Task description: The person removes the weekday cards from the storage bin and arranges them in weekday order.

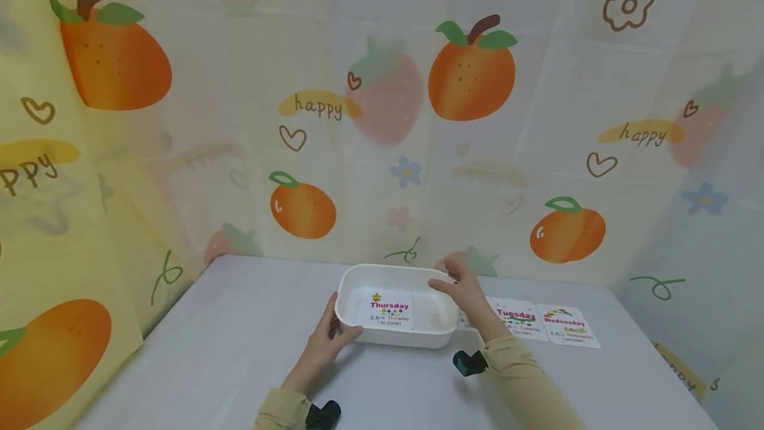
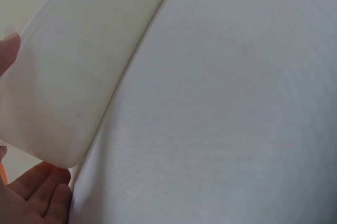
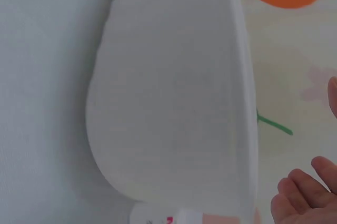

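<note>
A white plastic container [image 1: 418, 339] stands on the table, and a "Thursday" card [image 1: 388, 318] lies inside its left half. My left hand [image 1: 325, 340] grips the container's left end, thumb toward the front. In the left wrist view, the fingers of that hand [image 2: 42, 195] touch the corner of the container [image 2: 63, 76]. My right hand [image 1: 469, 294] hovers over the right end with its fingers apart and nothing in them. The right wrist view shows the right hand [image 3: 305, 197] off the rim of the container [image 3: 174, 103].
To the container's right lie a "Tuesday" card [image 1: 518, 317] and a "Wednesday" card [image 1: 567, 326]. Another card [image 1: 468, 324] is mostly hidden by the right hand and container. A fruit-printed curtain [image 1: 382, 204] hangs behind the white table [image 1: 239, 330].
</note>
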Action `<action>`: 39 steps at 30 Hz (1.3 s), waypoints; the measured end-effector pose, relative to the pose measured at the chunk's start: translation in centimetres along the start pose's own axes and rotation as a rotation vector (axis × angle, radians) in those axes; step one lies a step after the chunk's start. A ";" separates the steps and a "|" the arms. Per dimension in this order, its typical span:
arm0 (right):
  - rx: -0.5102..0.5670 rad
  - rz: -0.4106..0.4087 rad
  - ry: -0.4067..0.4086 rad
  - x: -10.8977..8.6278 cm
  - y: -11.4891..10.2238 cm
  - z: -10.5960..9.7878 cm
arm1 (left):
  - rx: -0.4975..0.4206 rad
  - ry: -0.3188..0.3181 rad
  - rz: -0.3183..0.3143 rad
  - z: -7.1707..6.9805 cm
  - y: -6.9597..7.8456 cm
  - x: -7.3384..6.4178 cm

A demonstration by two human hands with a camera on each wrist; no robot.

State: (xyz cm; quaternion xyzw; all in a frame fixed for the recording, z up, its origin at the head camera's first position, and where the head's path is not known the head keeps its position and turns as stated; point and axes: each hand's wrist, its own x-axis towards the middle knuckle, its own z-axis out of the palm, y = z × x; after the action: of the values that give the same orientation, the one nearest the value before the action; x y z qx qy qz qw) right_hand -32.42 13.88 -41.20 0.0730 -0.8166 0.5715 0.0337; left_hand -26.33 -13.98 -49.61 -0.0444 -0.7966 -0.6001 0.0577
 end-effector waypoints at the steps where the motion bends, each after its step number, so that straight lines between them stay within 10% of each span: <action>1: 0.001 -0.014 -0.002 -0.1 0.0 0.4 | 0.001 -0.002 0.001 0.0 0.0 0.0; 39: -0.173 0.112 -0.221 1.7 2.4 6.2 | 0.056 -0.001 -0.011 0.0 -0.2 0.3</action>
State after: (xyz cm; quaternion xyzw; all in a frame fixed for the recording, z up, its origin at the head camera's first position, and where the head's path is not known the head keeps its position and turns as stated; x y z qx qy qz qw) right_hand -34.29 8.70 -45.35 0.0864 -0.8643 0.4887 -0.0823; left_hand -26.70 -14.03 -49.76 -0.0387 -0.8134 -0.5778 0.0551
